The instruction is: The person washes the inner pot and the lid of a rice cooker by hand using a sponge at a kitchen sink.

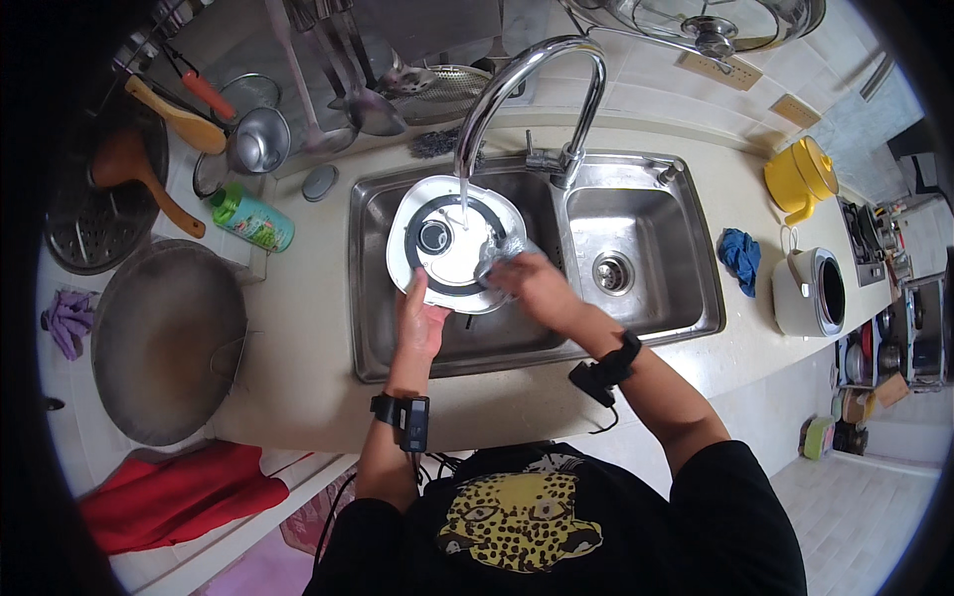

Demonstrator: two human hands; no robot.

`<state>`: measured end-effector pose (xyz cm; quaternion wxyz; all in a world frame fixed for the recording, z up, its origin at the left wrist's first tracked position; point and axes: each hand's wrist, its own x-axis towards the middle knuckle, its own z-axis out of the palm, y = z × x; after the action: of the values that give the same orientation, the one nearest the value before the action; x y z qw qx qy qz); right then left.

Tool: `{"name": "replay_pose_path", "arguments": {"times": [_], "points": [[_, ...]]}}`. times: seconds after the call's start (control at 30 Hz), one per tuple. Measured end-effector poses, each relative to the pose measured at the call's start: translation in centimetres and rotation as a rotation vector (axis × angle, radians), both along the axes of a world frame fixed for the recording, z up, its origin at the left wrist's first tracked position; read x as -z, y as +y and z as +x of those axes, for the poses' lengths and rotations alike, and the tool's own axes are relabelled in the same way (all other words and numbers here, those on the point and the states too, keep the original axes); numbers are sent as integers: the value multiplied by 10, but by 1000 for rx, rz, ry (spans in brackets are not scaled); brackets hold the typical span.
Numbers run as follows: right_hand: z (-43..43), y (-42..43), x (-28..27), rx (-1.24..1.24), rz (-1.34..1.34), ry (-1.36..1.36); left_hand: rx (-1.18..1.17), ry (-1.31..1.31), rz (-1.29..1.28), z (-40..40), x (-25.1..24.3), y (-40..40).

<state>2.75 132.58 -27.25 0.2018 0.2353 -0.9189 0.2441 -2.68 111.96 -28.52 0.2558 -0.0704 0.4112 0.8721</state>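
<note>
Over the larger left basin of the steel sink, my left hand grips the lower edge of a white appliance lid with a dark ring and a round fitting. Its inner side faces up. Water runs from the chrome gooseneck faucet onto the lid. My right hand holds a shiny, crumpled scrubber, perhaps steel wool or film, against the right part of the lid; motion blurs it. At the right, a white rice cooker body stands on the counter with its top uncovered.
A green bottle lies left of the sink, near a small grey oval object. A large wok leans at the left. Ladles hang behind. A blue cloth and a yellow kettle are at the right.
</note>
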Motion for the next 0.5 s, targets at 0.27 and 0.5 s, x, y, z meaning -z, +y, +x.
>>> {"name": "replay_pose_path", "arguments": {"times": [0.27, 0.5], "points": [[-40, -2, -29, 644, -656, -225, -46, 66, -65, 13, -9, 4], [-61, -83, -27, 389, -410, -206, -14, 64, -310, 18, -10, 23]]}}
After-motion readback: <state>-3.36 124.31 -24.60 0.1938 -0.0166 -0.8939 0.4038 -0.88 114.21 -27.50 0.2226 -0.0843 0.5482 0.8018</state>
